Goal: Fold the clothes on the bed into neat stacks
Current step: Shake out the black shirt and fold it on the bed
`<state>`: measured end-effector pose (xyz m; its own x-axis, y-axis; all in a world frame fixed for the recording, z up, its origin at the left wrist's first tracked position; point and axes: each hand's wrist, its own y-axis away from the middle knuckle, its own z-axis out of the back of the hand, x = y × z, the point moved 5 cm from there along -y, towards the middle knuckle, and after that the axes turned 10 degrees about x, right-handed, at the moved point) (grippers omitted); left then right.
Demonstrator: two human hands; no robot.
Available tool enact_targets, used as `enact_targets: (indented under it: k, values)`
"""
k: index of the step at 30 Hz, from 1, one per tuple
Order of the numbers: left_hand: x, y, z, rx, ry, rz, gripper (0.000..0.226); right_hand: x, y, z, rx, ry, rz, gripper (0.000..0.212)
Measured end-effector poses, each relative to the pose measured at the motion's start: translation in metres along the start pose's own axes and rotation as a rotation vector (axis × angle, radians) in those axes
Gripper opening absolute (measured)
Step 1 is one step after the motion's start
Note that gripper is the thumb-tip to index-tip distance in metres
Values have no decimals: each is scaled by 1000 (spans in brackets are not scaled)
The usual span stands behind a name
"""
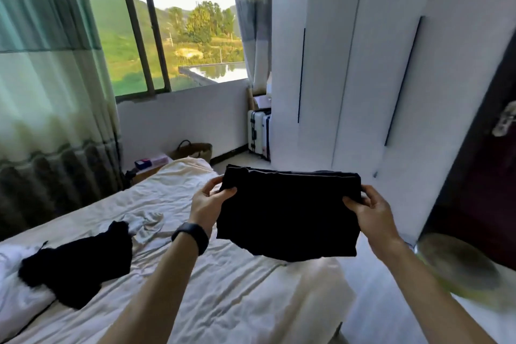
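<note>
A folded black garment (287,212) hangs in the air above the right side of the bed (229,296). My left hand (208,204) pinches its upper left corner, thumb in front. My right hand (368,209) pinches its upper right corner the same way. A second black garment (75,262) lies crumpled and unfolded on the sheet at the left. Beside it, a little farther back, lies a rumpled whitish garment (146,222).
A white wardrobe (349,78) stands to the right across a narrow floor strip. A white suitcase (258,131) and a woven bag (195,149) sit by the far wall under the window. A dark door (474,176) is at the right edge. Curtains hang at the left.
</note>
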<state>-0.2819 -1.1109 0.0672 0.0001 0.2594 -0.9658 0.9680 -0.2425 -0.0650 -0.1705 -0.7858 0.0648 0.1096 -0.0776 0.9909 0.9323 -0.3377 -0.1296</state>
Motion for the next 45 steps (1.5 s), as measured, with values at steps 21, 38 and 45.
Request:
enact_targets:
  k: [21,38,45]
  values:
    - [88,-305,-322,378,-37,16,27,-24,-234,289,-328,99,95,28]
    - [178,-495,-398,3,-18,-30,28,-94,-548,375,55,83,12,30]
    - [212,-583,-370,-201,34,-30,28,-132,-694,331,241,96,-32,29]
